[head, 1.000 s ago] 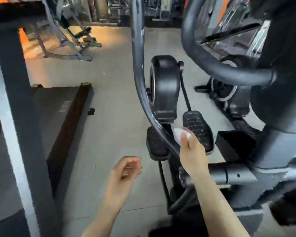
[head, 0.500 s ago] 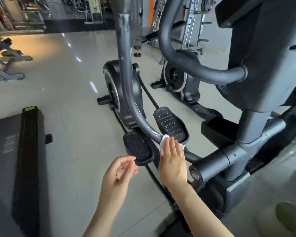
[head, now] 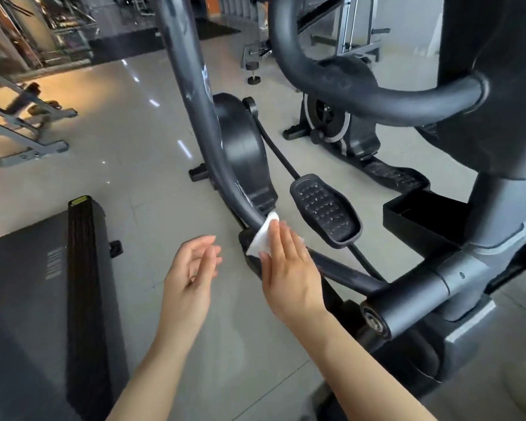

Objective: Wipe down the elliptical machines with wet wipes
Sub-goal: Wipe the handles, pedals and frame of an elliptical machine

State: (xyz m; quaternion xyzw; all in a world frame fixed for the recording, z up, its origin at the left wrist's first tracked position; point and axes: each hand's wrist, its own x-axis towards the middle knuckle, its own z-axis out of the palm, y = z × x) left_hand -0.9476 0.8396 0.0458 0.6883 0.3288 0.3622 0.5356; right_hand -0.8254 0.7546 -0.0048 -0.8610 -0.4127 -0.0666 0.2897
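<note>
Both of your hands are in view, two bare forearms reaching forward and down. Your left hand [head: 192,268] hangs over the floor [head: 128,153] with the palm turned inward, fingers relaxed and slightly bent, holding nothing. Your right hand [head: 289,268], just to the right of it, lies with fingers straight on one white wet wipe [head: 263,237], pressing it against the curved swing arm [head: 195,110] of the near elliptical machine [head: 504,208]. The wipe sits under your fingertips, draped over the lowest bend of that tube, with its free corner pointing up and away from you.

The tube's long axis rises away from your right hand and leans to the upper left out of view; below the wipe it runs right toward the round pivot [head: 407,302] on the machine's column. To the left of your left hand lies one treadmill deck [head: 28,284] with a dark side rail.

Just beyond your right hand you can count two foot pedals: one studded pedal [head: 325,211] to the upper right, its long axis running away from you, and another mostly hidden behind the wipe and your fingers. Behind them stands the flywheel housing [head: 243,153]. Farther right is a second elliptical machine [head: 334,123], so two ellipticals in all. Well beyond your left hand stands a grey metal frame [head: 28,129].
</note>
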